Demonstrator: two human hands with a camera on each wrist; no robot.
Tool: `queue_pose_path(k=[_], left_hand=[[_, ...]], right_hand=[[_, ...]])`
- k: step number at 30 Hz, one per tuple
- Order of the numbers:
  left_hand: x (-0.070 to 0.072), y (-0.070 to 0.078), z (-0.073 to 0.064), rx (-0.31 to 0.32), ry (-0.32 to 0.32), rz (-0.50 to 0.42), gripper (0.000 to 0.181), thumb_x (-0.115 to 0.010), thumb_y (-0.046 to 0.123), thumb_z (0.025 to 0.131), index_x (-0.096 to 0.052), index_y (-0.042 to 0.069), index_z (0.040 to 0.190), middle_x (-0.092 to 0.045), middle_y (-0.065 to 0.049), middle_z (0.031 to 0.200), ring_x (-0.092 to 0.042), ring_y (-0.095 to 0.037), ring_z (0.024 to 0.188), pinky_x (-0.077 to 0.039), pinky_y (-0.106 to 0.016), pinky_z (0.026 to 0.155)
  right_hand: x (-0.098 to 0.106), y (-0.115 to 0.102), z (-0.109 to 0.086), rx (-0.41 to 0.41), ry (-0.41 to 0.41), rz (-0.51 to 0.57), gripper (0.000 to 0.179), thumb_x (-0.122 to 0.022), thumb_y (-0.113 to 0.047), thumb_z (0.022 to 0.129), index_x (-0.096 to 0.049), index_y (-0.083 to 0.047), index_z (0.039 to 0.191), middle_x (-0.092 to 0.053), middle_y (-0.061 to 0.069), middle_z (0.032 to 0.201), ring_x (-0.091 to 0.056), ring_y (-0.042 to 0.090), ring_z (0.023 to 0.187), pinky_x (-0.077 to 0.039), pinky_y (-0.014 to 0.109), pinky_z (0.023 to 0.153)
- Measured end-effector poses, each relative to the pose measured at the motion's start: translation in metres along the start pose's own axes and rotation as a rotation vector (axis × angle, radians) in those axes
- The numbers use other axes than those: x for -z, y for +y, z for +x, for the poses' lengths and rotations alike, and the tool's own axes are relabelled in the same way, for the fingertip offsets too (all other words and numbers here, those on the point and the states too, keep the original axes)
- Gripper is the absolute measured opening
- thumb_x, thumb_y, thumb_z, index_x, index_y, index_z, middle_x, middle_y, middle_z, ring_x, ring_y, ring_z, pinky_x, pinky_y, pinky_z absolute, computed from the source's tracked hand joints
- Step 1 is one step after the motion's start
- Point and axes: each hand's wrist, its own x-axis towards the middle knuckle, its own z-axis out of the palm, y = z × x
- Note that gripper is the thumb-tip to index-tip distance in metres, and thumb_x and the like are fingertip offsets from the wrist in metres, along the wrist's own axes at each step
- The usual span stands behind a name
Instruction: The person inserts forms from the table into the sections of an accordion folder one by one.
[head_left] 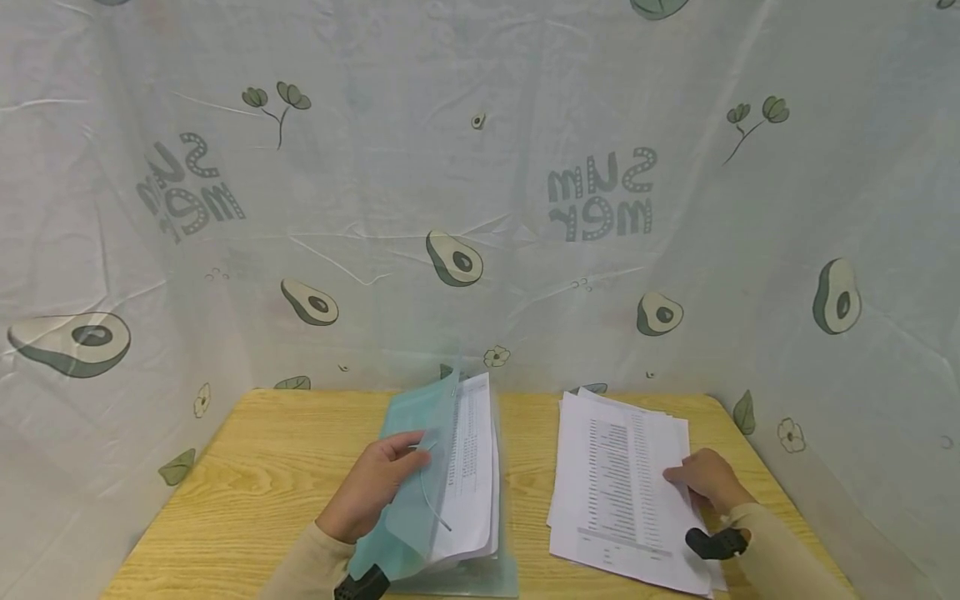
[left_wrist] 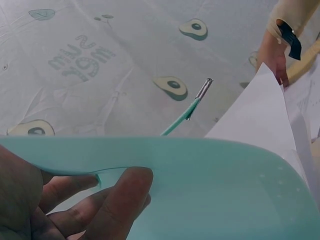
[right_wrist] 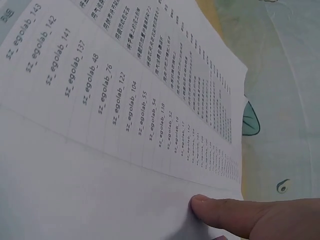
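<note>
A translucent teal plastic folder (head_left: 408, 529) stands partly opened on the table, its cover raised. Pinching that cover by its edge, my left hand (head_left: 378, 483) has the thumb on one side and fingers on the other. Inside the folder lie printed sheets (head_left: 474, 467). A thin teal cord with a metal tip (left_wrist: 204, 90) sticks out from the cover. On the right, a loose stack of printed papers (head_left: 611, 492) lies on the table. My right hand (head_left: 708, 479) grips the stack's right edge, thumb on top (right_wrist: 225, 212); its other fingers are mostly hidden beneath.
The wood-grain table (head_left: 277, 467) reaches back to a pale curtain (head_left: 390, 167) printed with avocados and leaves. The curtain also hangs along both sides. A black strap (head_left: 716, 543) is on the right wrist, another (head_left: 362, 583) on the left.
</note>
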Motion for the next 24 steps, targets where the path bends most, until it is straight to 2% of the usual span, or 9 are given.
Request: queue_pose_path(k=[2,7,11,16,18,24], left_hand=[[0.000,0.000,0.000,0.002,0.004,0.004,0.049,-0.062,0.019,0.104,-0.054,-0.003,0.147,-0.069,-0.019,0.126,-0.070,-0.021,0.096,-0.061,-0.037,0.075],[-0.001,0.001,0.000,0.002,0.005,0.011,0.050,-0.061,0.019,0.104,-0.052,-0.003,0.148,-0.068,-0.020,0.128,-0.070,-0.021,0.097,-0.061,-0.037,0.075],[-0.002,0.001,0.001,0.003,0.007,0.016,0.050,-0.061,0.019,0.104,-0.052,-0.004,0.148,-0.067,-0.020,0.128,-0.069,-0.020,0.097,-0.060,-0.036,0.075],[-0.001,0.001,0.003,0.006,0.018,0.030,0.050,-0.062,0.019,0.104,-0.053,-0.003,0.148,-0.068,-0.019,0.127,-0.068,-0.020,0.097,-0.059,-0.035,0.074],[-0.001,0.002,0.003,0.008,0.018,0.032,0.050,-0.062,0.019,0.104,-0.052,-0.004,0.148,-0.068,-0.019,0.128,-0.068,-0.020,0.098,-0.060,-0.036,0.075],[-0.002,0.003,0.003,0.014,0.019,0.032,0.051,-0.061,0.019,0.104,-0.050,-0.005,0.149,-0.067,-0.020,0.129,-0.069,-0.022,0.100,-0.061,-0.038,0.076]], right_hand=[[0.000,0.000,0.000,-0.010,-0.009,0.040,0.054,-0.073,-0.014,0.091,-0.051,0.024,0.122,-0.057,0.023,0.096,-0.055,0.029,0.081,-0.045,0.033,0.065],[0.001,-0.001,0.001,-0.001,-0.001,0.087,0.042,-0.072,-0.011,0.092,-0.053,0.018,0.115,-0.059,0.021,0.093,-0.057,0.027,0.079,-0.047,0.033,0.065],[0.004,-0.002,0.000,0.048,0.020,0.069,0.032,-0.071,-0.011,0.092,-0.056,0.014,0.106,-0.058,0.016,0.086,-0.056,0.024,0.073,-0.046,0.033,0.063],[0.010,-0.003,-0.001,0.151,0.058,0.061,0.018,-0.068,-0.009,0.093,-0.058,0.007,0.094,-0.056,0.009,0.080,-0.054,0.021,0.070,-0.045,0.031,0.059],[0.014,-0.005,-0.002,0.194,0.069,0.058,0.017,-0.066,-0.009,0.094,-0.059,0.007,0.095,-0.057,0.009,0.082,-0.054,0.020,0.072,-0.047,0.031,0.059],[0.023,-0.012,-0.007,0.261,0.045,0.040,0.030,-0.063,-0.014,0.101,-0.062,0.013,0.114,-0.062,0.009,0.085,-0.058,0.020,0.073,-0.052,0.032,0.060]])
